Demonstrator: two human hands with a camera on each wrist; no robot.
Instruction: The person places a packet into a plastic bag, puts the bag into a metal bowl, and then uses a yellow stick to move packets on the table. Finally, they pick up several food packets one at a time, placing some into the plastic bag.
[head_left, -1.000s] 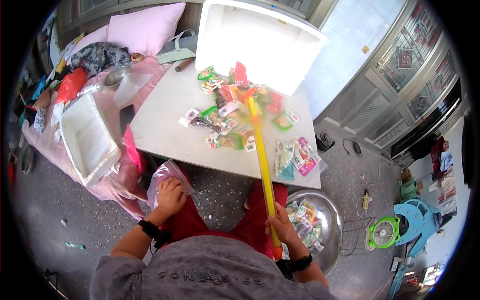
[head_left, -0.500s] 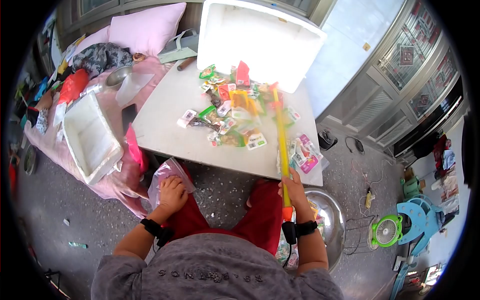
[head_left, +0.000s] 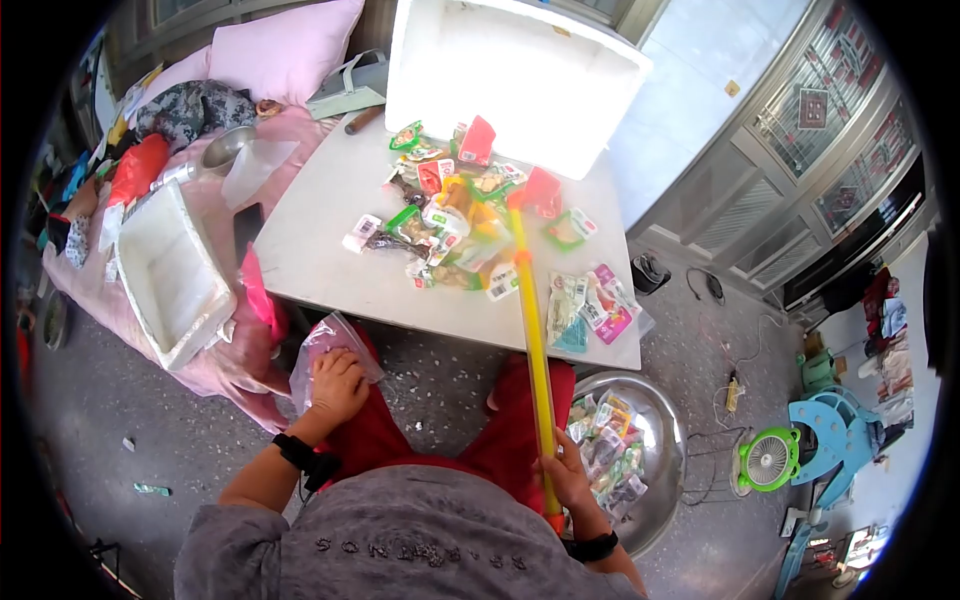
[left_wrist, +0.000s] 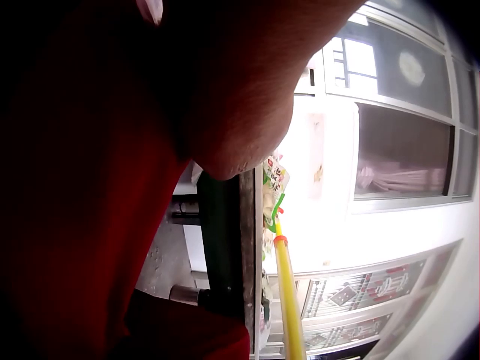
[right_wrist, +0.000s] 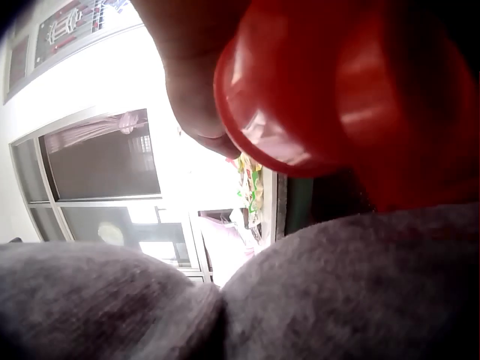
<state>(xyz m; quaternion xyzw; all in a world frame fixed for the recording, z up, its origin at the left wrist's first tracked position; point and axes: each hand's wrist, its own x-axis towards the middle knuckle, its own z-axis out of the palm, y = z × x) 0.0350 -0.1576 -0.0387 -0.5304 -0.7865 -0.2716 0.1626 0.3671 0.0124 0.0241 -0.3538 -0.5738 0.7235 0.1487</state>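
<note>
My right hand (head_left: 566, 474) grips a long yellow tube-like stick (head_left: 536, 360) near its lower end. The stick has orange-red ends and an orange ring, and its far tip overlaps the pile of snack packets (head_left: 440, 215) on the table (head_left: 330, 235). In the right wrist view its rounded red end (right_wrist: 277, 97) fills the upper right. My left hand (head_left: 338, 385) rests on a clear zip bag (head_left: 312, 355) over the left thigh. From the left wrist, the yellow stick (left_wrist: 289, 300) shows beyond the table edge.
A white foam box (head_left: 510, 80) stands at the table's back. Several packets (head_left: 590, 305) lie at its right front. Below right is a metal basin (head_left: 660, 450) of packets. Left, a foam tray (head_left: 175, 275) sits on the pink bed; a green fan (head_left: 768, 462) stands right.
My right hand swung the stick right and forward, then back left and toward my body. The left hand stayed on the bag.
</note>
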